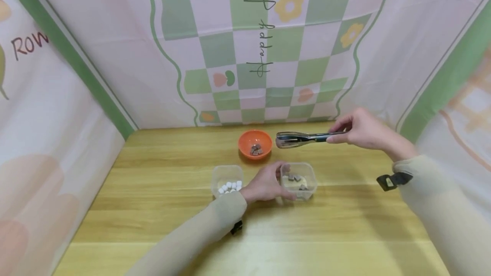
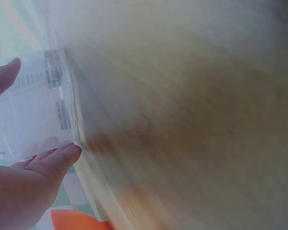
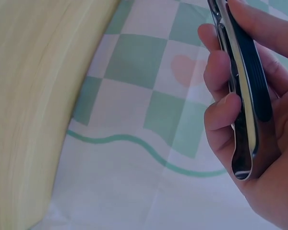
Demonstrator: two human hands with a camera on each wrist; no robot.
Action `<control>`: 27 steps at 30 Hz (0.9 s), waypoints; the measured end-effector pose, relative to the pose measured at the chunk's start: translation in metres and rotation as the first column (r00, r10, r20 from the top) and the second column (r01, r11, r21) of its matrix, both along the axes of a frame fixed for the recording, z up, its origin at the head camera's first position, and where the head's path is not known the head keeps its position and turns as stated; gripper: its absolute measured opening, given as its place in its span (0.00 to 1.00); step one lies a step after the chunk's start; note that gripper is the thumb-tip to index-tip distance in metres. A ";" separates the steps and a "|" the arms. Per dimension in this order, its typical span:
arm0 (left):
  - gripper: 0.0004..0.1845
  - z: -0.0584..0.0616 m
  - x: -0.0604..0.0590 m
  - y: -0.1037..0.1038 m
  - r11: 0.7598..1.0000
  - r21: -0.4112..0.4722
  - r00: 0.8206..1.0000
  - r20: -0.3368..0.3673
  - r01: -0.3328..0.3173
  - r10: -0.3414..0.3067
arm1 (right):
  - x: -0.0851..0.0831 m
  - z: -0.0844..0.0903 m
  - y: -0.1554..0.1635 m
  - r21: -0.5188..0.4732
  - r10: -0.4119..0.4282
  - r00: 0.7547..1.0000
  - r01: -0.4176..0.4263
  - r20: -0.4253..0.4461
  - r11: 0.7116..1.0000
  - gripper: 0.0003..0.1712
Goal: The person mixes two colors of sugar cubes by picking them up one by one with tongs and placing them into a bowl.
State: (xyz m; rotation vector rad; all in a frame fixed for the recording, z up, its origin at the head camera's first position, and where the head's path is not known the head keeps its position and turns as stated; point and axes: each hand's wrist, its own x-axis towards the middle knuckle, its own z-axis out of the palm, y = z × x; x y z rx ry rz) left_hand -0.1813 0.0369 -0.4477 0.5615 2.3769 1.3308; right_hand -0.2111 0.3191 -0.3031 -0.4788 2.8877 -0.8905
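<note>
My left hand (image 1: pixel 266 183) holds a clear plastic container (image 1: pixel 314 178) from its left side. In the left wrist view, thumb and fingers lie along opposite walls of that container (image 2: pixel 31 115). A few brown cubes (image 1: pixel 295 178) lie inside it. My right hand (image 1: pixel 362 131) grips metal tongs with dark handles (image 1: pixel 297 139), held level above the table; their tips point left, just right of an orange bowl (image 1: pixel 245 153). Several brown cubes (image 1: pixel 256 150) sit in the bowl. The right wrist view shows fingers wrapped round the tongs (image 3: pixel 252 76); whether the tips hold anything is unclear.
A second clear container (image 1: pixel 216 176) with several white marshmallow-like pieces (image 1: pixel 230 185) stands left of my left hand, partly hidden by the sleeve. The wooden table (image 1: pixel 153 182) ends at a patterned cloth wall (image 1: pixel 253 46) behind the bowl. Cloth also hangs at both sides.
</note>
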 end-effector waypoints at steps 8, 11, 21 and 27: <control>0.52 0.000 0.000 0.001 1.000 -0.009 1.000 -0.008 0.008 -0.008 | 0.013 -0.003 0.019 0.020 -0.006 1.000 0.006 0.014 1.000 0.09; 0.51 0.000 0.000 0.000 1.000 -0.009 1.000 -0.010 0.007 -0.007 | 0.018 -0.005 0.024 0.014 -0.002 1.000 0.002 0.013 1.000 0.09; 0.49 0.002 0.000 -0.001 1.000 -0.002 1.000 0.005 -0.006 0.006 | 0.031 -0.008 0.026 0.045 0.037 0.999 -0.037 -0.015 0.998 0.07; 0.48 0.001 0.000 -0.001 1.000 -0.004 1.000 0.005 -0.005 0.005 | 0.035 -0.008 0.024 0.104 0.076 0.997 -0.072 -0.034 0.992 0.08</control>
